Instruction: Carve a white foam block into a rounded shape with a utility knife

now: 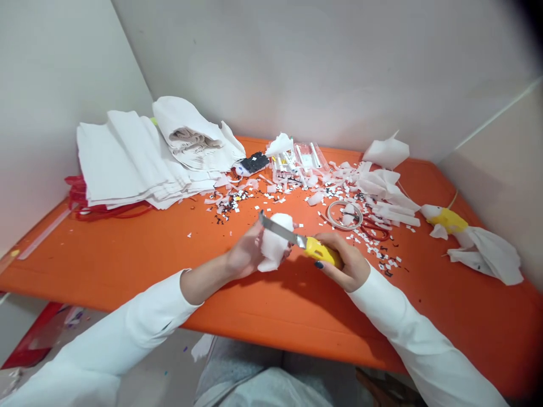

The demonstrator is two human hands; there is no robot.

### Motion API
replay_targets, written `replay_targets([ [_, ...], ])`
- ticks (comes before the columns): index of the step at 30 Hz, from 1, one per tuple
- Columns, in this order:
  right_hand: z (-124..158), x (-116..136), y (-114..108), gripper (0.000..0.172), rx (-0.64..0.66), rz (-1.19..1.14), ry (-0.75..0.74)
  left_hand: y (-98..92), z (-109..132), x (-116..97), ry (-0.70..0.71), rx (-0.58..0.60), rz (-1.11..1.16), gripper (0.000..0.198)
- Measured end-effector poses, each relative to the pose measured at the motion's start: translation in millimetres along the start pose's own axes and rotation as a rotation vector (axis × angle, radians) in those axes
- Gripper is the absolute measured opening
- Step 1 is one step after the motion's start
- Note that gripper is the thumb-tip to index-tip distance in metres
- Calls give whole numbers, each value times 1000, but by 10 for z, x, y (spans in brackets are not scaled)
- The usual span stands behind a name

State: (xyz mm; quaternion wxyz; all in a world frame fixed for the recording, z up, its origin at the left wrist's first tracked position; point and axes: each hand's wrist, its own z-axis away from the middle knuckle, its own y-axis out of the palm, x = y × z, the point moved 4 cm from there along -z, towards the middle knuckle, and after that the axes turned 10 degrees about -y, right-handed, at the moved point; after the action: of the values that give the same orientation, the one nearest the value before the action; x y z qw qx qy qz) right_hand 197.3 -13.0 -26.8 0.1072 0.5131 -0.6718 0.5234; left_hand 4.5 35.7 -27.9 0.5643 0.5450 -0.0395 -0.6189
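Note:
My left hand (pixel 246 252) is closed around a crumpled piece of white paper (pixel 275 242), above the front part of the orange table (pixel 203 282). In my right hand (pixel 345 263) is a yellow-handled utility knife (pixel 321 251), fingers wrapped round its handle. Its long metal blade points left and lies across the front of the paper, with the tip close to my left thumb. Whether the blade touches the paper I cannot tell. Part of my left fingers is hidden behind the paper.
White cloth-like sheets (pixel 114 158) are stacked at the left. Paper scraps (pixel 237 198) litter the middle and right, around a tape roll (pixel 344 215). Clear plastic trays (pixel 311 156) hold white sticks at the back. A yellow and white item (pixel 445 219) lies at the right.

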Motion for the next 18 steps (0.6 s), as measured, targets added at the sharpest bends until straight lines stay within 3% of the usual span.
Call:
replay_targets([
  [5,-25,93,30,34,84,221,-97,32,-34,22,30,67,-28,42],
  [10,-53,129,41,37,64,297,-210,52,-62,53,-31,51,51,37],
  [18,-31,143,24,38,22,407,-322,86,-57,54,42,53,-32,38],
])
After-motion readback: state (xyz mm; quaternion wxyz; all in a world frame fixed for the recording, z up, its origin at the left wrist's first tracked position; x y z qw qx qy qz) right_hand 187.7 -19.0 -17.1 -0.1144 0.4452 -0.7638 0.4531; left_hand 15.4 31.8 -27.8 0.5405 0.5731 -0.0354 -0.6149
